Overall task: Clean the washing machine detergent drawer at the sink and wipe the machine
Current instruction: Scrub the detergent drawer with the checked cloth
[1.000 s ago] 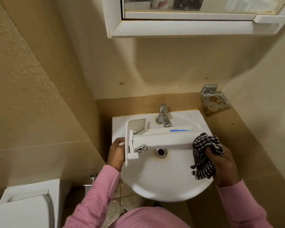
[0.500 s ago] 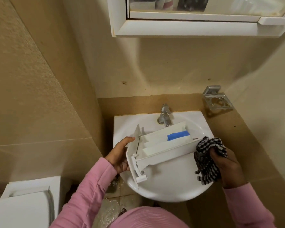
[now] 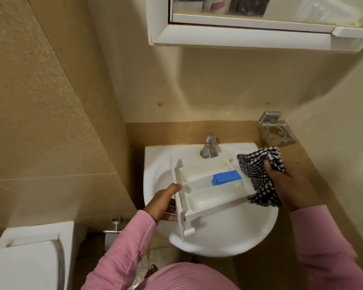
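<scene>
Fingers (image 3: pixel 173 190) of the left hand (image 3: pixel 162 205) grip the front panel of a white detergent drawer (image 3: pixel 205 197), thumb on its top edge, holding it open side up above the basin of a white sink (image 3: pixel 218 243). At the drawer's far end, the right hand (image 3: pixel 291 185) clutches a bunched black-and-white checked cloth (image 3: pixel 258 176), fingers curled into the fabric, which touches the drawer's rear corner. A blue insert (image 3: pixel 226 177) sits in the compartment nearer the chrome tap (image 3: pixel 210 146), which stands just behind the drawer. Both arms wear pink sleeves (image 3: pixel 124 248). A white toilet (image 3: pixel 25 262) sits at lower left, a mirrored cabinet (image 3: pixel 239 36) hangs above, and a metal holder (image 3: pixel 276 130) is fixed to the wall at right.
</scene>
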